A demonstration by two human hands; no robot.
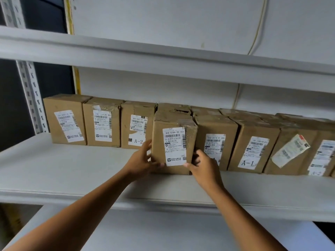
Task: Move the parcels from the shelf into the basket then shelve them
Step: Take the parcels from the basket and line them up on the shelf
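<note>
A grey metal shelf (76,160) carries a row of brown cardboard parcels standing upright side by side, running from about nine o'clock to three o'clock across the view, each with a white shipping label on its front. At the nine o'clock end stands the leftmost parcel (65,120), then a second parcel (102,122), then a parcel marked A-2 (136,124). Toward three o'clock stand a parcel just right of centre (215,140), a parcel marked A-1 (253,147) and a parcel with a peeling label (290,149). At the centre, one parcel (174,142) sits forward of the row, its base on the shelf board, its top flaps crumpled. The left hand (143,160) grips this parcel's left side at eight o'clock, fingers spread up the side face and thumb on the front near the lower corner. The right hand (203,165) grips its right lower edge at four o'clock, thumb on the front by the label, fingers curled round into the gap beside the neighbouring parcel. An upper shelf (163,55) spans twelve o'clock; a lower shelf board (163,232) lies at six o'clock.
</note>
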